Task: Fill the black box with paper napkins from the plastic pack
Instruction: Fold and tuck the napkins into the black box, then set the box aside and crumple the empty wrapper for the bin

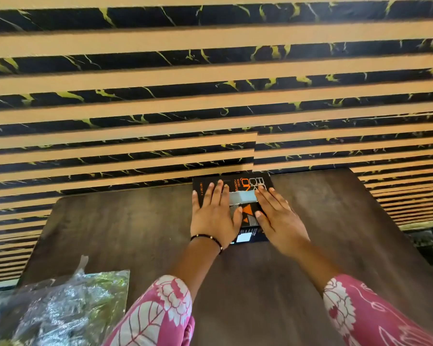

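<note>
Nearly finished, judging by the closed black box (235,208): lies flat at the far edge of the dark desk (135,233) against the striped wall, orange lettering on top, a pale napkin edge (243,196) peeking from the slot. Pressed down by both palms, left hand (214,213) and right hand (276,218), each grip spread flat, fingers straight, pinching nothing. Left to do, probably only letting go. Crumpled plastic pack (60,308) lying well apart at the near left corner, apparently emptied.
</note>
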### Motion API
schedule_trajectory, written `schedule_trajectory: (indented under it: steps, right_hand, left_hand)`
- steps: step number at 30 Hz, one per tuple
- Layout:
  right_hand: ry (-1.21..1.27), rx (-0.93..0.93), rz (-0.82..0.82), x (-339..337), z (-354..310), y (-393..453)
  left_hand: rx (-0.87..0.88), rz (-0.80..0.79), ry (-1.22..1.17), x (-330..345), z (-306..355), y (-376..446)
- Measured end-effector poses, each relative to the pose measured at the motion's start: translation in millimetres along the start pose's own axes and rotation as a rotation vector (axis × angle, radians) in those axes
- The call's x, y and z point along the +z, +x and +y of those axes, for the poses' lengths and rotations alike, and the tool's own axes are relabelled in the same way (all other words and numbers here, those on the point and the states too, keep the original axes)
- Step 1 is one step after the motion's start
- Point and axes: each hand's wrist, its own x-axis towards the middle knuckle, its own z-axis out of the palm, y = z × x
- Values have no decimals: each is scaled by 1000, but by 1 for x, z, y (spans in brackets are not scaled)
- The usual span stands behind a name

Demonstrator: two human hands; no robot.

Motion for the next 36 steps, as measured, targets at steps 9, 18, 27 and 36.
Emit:
schedule_trajectory:
  steps: [9,18,27,36]
  right_hand:
    - [9,-3,29,2,9,58]
    - [-56,38,-154,-13,8,75]
    - [-114,40,-62,-3,-28,-6]
    - [35,-74,-125,80,-72,-198]
  left_hand:
    - [2,19,-3,6,-15,58]
    - [2,-13,14,8,-15,65]
    - [86,215,-166,-26,-24,-19]
    - [-586,-21,-64,38,-53,-231]
